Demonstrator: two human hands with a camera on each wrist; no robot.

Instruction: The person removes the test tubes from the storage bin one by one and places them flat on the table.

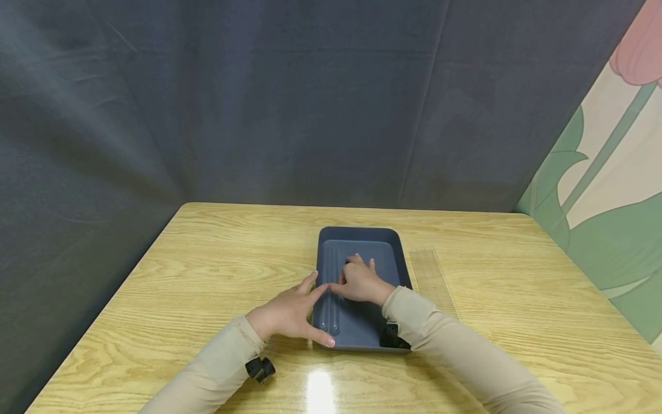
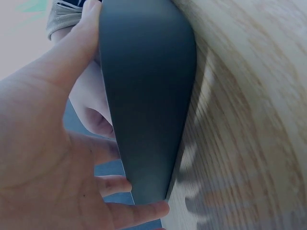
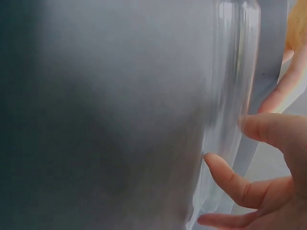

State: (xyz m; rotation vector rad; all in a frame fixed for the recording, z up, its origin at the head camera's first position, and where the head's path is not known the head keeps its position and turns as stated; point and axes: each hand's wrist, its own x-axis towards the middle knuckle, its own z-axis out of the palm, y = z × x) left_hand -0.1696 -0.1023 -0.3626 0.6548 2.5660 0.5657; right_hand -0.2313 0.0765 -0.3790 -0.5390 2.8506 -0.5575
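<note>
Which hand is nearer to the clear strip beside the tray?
Right. The right hand is in the tray, left of the clear strip; the left hand, farther, at the tray's left edge.

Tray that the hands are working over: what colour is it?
Dark blue-grey; the tray shows best in the head view.

table (image 1: pixel 233 253): yellowish wood grain, rounded far corners, glare patch (image 1: pixel 320 391) near side | on it: dark blue-grey tray (image 1: pixel 383 259), around middle, base down, long sides running near-to-far | also on it: clear flat strip (image 1: pixel 431 273), just right of tray, slightly slanted, near end hidden
</note>
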